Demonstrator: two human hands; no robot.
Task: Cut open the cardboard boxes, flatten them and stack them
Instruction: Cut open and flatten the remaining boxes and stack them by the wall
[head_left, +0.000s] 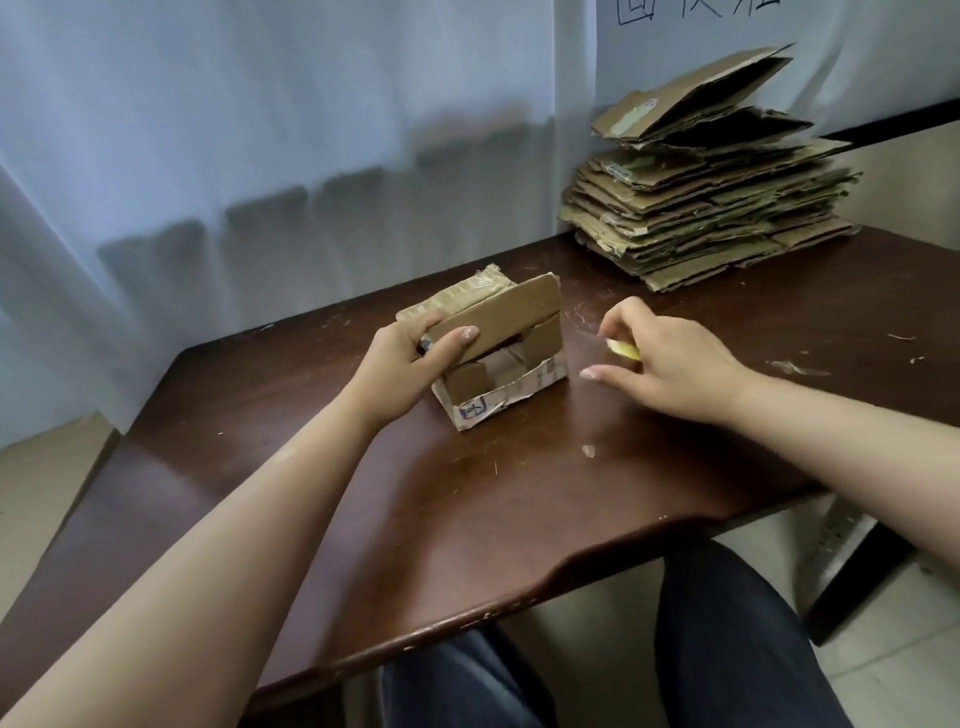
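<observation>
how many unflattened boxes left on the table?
1: the small box at table centre, gripped by the left hand. Others may sit outside the view.

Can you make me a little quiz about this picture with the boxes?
1. True or false: the small cardboard box is already flat.
2. Which hand grips the small cardboard box? A) left hand B) right hand
3. Fill in: the stack of flattened cardboard sits on the table's far ____ corner.

Key
1. False: it stands on the table with its flaps open.
2. A. The right hand holds something small and yellow beside the box.
3. Right.
</observation>
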